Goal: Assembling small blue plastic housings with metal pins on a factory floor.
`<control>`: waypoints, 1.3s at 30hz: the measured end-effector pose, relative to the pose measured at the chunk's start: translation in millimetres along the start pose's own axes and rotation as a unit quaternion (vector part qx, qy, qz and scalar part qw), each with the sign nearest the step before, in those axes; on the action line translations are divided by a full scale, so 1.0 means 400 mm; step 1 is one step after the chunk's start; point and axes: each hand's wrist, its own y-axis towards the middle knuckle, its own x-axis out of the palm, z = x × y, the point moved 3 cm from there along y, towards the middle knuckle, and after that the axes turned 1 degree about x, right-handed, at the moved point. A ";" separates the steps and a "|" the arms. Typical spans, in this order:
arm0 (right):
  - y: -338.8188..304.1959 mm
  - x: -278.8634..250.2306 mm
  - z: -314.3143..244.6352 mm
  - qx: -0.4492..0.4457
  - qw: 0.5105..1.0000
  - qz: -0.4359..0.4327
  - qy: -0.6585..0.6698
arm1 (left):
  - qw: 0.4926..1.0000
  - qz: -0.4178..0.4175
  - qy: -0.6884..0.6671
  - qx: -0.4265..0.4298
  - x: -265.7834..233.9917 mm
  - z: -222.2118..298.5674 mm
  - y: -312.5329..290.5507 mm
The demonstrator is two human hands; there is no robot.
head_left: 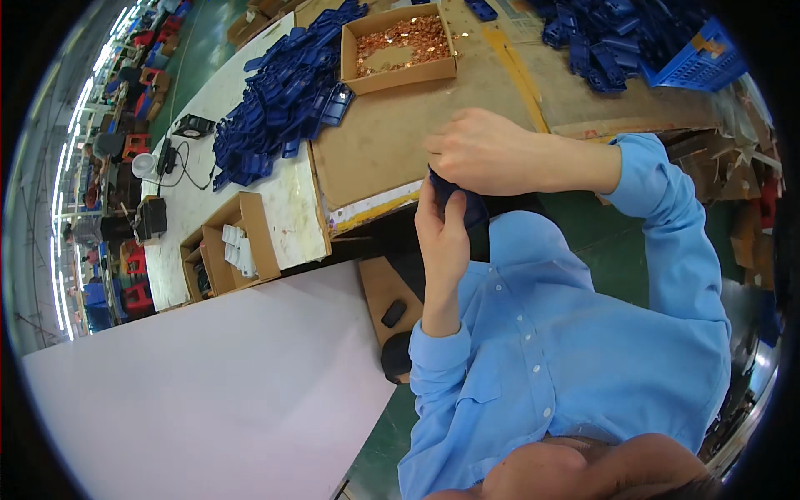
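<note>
One dark blue plastic part (454,200) sits between my two hands, just off the near edge of the desk (392,142) and above the lap. The left hand (442,237) grips it from below, fingers (433,218) and thumb closed around its lower portion. The right hand (483,152) covers it from above, fingers curled and clamped on its top end; most of the part is hidden, so its shape cannot be told. Both sleeves are light blue.

Beyond the hands, brown cardboard sheeting covers the desk. An open cardboard box (400,50) of small copper-coloured pieces stands at the far side. A heap of blue parts (283,100) lies just beside that box, to its left, touching its corner. A second pile of blue parts (608,37) lies far right, next to a blue crate (696,67). On the white surface to the left stands another cardboard box (229,246) holding small white items.
</note>
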 end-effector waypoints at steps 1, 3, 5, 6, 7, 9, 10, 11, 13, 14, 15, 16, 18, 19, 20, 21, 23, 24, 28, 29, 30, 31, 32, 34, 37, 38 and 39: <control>-0.003 0.003 -0.002 0.007 1.000 -0.006 0.001 | 1.000 -0.005 0.010 0.006 0.002 -0.001 -0.003; -0.009 0.009 -0.006 0.013 1.000 -0.012 0.001 | 1.000 0.012 0.020 0.016 0.011 -0.002 -0.007; -0.015 0.013 -0.009 0.017 1.000 -0.010 0.000 | 0.999 0.028 0.028 0.027 0.015 -0.007 -0.005; -0.017 0.012 -0.011 0.016 1.000 -0.009 -0.001 | 0.998 0.034 0.045 0.036 0.010 -0.015 -0.004; -0.018 0.011 -0.014 0.022 1.000 -0.009 0.008 | 0.996 0.040 0.061 0.045 0.007 -0.019 -0.003; -0.022 0.009 -0.020 0.029 0.999 -0.010 0.015 | 0.995 0.060 0.064 0.051 0.007 -0.026 -0.004; -0.025 0.008 -0.023 0.039 0.999 -0.011 0.026 | 0.993 0.079 0.068 0.056 0.006 -0.027 -0.003; -0.026 0.009 -0.025 0.050 0.998 -0.013 0.037 | 0.993 0.079 0.066 0.056 0.007 -0.025 -0.002; -0.025 0.012 -0.028 0.050 0.998 -0.008 0.043 | 0.982 0.115 0.113 0.094 0.011 -0.010 -0.004; -0.024 0.013 -0.029 0.049 0.998 -0.002 0.049 | 0.979 0.130 0.110 0.112 0.012 -0.012 -0.002; -0.022 0.015 -0.030 0.050 0.997 -0.004 0.051 | 0.979 0.130 0.110 0.109 0.011 -0.015 0.001; -0.021 0.014 -0.030 0.052 0.997 0.004 0.056 | 0.976 0.140 0.125 0.114 0.008 -0.017 0.003; -0.018 0.013 -0.033 0.052 0.996 0.009 0.065 | 0.971 0.154 0.140 0.115 0.001 -0.012 0.002; -0.015 0.013 -0.034 0.057 0.995 0.013 0.077 | 0.968 0.159 0.155 0.119 0.000 -0.001 -0.001; -0.014 0.012 -0.035 0.062 0.994 0.017 0.089 | 0.964 0.165 0.170 0.122 0.000 0.006 -0.004; -0.014 0.015 -0.034 0.062 0.994 0.015 0.092 | 0.964 0.166 0.170 0.120 -0.002 0.003 -0.003; -0.016 0.017 -0.034 0.065 0.992 0.027 0.108 | 0.969 0.164 0.143 0.117 -0.006 -0.004 -0.001; -0.016 0.017 -0.032 0.066 0.991 0.026 0.111 | 0.969 0.164 0.143 0.114 -0.006 -0.007 0.001; -0.021 0.011 -0.023 0.090 0.986 0.011 0.138 | 0.969 0.163 0.142 0.118 -0.003 -0.001 -0.005; -0.024 0.014 -0.020 0.108 0.980 0.011 0.164 | 0.969 0.160 0.148 0.113 -0.001 0.002 -0.007; -0.023 0.016 -0.021 0.108 0.981 0.010 0.164 | 0.970 0.161 0.147 0.112 -0.002 0.005 -0.009; -0.025 0.015 -0.018 0.133 0.968 0.053 0.206 | 0.969 0.161 0.138 0.129 -0.002 0.008 -0.011; -0.027 0.014 -0.014 0.159 0.951 0.096 0.246 | 0.967 0.162 0.130 0.144 -0.003 0.012 -0.014; -0.029 0.015 0.001 0.183 0.937 0.084 0.286 | 0.966 0.160 0.140 0.148 -0.001 0.014 -0.016; -0.027 0.018 0.036 0.221 0.904 0.043 0.363 | 0.963 0.145 0.176 0.142 0.000 0.019 -0.020; -0.025 0.026 0.045 0.203 0.901 0.012 0.383 | 0.961 0.133 0.201 0.134 0.001 0.020 -0.020; -0.024 0.034 0.046 0.185 0.895 -0.020 0.405 | 0.962 0.132 0.202 0.126 -0.001 0.017 -0.022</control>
